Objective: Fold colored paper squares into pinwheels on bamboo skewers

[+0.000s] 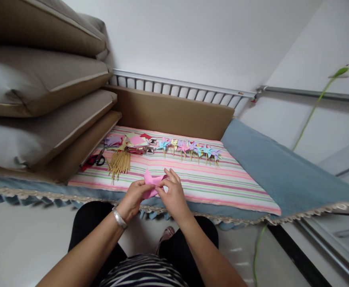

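A pink paper pinwheel (pixel 149 178), partly folded, is held between my two hands above the front of a striped cloth. My left hand (pixel 135 198) pinches its left lower side between thumb and fingers. With thumb and index finger pressed at the paper's centre, my right hand (pixel 172 193) grips it from the right, its other fingers raised. Anything small at the pinch is hidden. Beyond my hands, finished pinwheels (pixel 183 146) on sticks lie in a row. A bundle of thin wooden sticks (pixel 120 162) is to the left, beside stacked coloured paper squares (pixel 136 140).
Scissors (pixel 98 160) with dark handles lie at the cloth's left edge. Two small boxes (pixel 149 150) stand by the paper. Large cushions (pixel 43 79) are piled on the left. A brown board (pixel 174 113) and a radiator (pixel 186 88) line the back. A green cable (pixel 314 105) hangs at right.
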A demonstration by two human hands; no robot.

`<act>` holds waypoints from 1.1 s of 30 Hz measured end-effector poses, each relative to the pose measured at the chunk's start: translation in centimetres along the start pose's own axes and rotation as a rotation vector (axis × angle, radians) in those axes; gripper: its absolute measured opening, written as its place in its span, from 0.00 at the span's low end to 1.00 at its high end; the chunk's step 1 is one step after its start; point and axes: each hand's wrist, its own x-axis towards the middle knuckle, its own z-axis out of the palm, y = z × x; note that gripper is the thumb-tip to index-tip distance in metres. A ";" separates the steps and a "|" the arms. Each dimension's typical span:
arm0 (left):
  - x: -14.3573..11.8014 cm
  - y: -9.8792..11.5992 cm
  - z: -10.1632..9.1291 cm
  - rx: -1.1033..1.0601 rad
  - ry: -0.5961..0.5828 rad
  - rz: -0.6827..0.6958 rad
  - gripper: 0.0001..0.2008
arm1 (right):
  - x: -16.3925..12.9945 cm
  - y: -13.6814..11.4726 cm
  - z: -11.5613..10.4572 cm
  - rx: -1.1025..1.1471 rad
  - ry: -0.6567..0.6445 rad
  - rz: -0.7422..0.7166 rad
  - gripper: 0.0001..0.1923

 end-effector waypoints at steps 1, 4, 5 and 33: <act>-0.1 0.0 0.0 -0.005 0.001 0.001 0.09 | 0.1 0.0 0.0 -0.006 -0.005 0.006 0.03; -0.4 0.2 -0.1 -0.024 -0.007 -0.001 0.09 | 0.2 -0.1 0.1 -0.019 -0.019 0.021 0.03; -0.4 0.2 -0.2 -0.033 -0.017 -0.002 0.09 | 0.3 -0.2 0.2 -0.023 -0.021 0.023 0.03; 2.9 -2.9 -7.7 -0.046 0.285 0.101 0.08 | 1.4 1.7 10.9 0.757 -0.315 0.556 0.14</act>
